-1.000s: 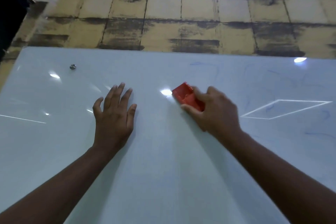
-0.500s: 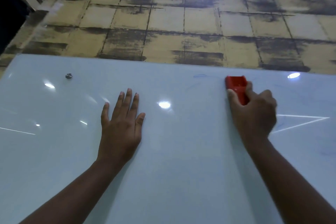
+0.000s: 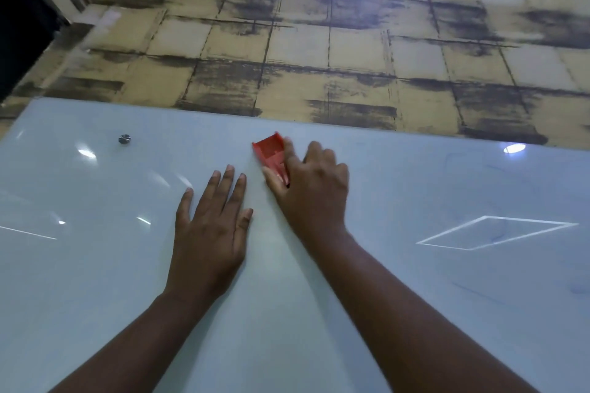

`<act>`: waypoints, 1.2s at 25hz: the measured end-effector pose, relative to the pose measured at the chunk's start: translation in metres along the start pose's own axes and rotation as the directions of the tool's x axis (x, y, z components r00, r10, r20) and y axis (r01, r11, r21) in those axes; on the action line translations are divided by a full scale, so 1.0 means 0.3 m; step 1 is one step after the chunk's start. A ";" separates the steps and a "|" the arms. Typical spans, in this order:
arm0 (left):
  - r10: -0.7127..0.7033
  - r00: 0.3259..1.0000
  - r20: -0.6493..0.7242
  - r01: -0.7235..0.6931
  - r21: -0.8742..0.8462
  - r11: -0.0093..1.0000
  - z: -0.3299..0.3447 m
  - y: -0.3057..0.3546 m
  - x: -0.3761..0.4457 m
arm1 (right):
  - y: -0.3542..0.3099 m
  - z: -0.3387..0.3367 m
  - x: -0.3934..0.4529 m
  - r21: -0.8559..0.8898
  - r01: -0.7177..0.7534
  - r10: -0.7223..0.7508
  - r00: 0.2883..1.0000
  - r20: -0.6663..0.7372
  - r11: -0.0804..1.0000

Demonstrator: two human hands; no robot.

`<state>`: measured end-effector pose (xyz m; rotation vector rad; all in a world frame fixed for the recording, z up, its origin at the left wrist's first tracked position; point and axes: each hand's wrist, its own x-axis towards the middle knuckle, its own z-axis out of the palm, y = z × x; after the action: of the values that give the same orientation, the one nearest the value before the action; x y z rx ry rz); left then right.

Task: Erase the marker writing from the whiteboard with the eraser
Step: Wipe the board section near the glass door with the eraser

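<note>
The right hand (image 3: 311,183) pinches the red eraser (image 3: 270,151) against the whiteboard (image 3: 95,265), while the left hand (image 3: 210,226) lies spread flat.

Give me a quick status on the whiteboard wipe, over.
Left hand flat on whiteboard. Right hand grips red eraser near top edge. Faint blue marks remain at right. Nothing in the way.

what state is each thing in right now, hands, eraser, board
left hand: flat on the board, fingers straight, holding nothing
right hand: grips the eraser, pressing it to the board
red eraser: held against the board near its top edge, partly covered by the fingers
whiteboard: mostly wiped, faint blue marker traces remain on the right side
metal mounting stud: fixed in the board's upper left
</note>
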<state>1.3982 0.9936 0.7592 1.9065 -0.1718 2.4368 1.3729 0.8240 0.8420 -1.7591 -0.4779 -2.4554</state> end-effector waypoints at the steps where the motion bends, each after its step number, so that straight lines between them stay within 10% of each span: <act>1: -0.003 1.000 -0.003 0.003 0.003 1.000 -0.002 -0.001 -0.002 | 0.055 -0.004 0.029 -0.008 -0.047 0.047 0.999 0.001 0.999; 12: -0.002 1.000 0.024 0.001 0.028 1.000 -0.025 0.014 0.001 | 0.837 -0.239 -0.061 -0.118 -0.596 0.588 0.803 -0.097 0.795; 19: 0.125 0.991 0.040 -0.125 0.015 0.992 -0.077 0.190 0.010 | 0.943 -0.276 -0.093 -0.091 -0.671 0.669 0.741 -0.056 0.736; 25: 0.096 0.992 0.084 -0.093 -0.043 0.995 -0.027 0.436 -0.034 | 0.649 -0.250 -0.178 0.018 -0.190 0.186 0.974 0.125 0.982; 30: 0.010 0.994 0.105 -0.008 -0.018 1.000 0.023 0.535 -0.123 | 0.597 -0.251 -0.206 0.055 0.029 -0.041 0.975 0.219 0.998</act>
<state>1.3974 0.8348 0.7153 2.0319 -0.2059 2.3333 1.3695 0.6248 0.7987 -2.0282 -0.5893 -2.2578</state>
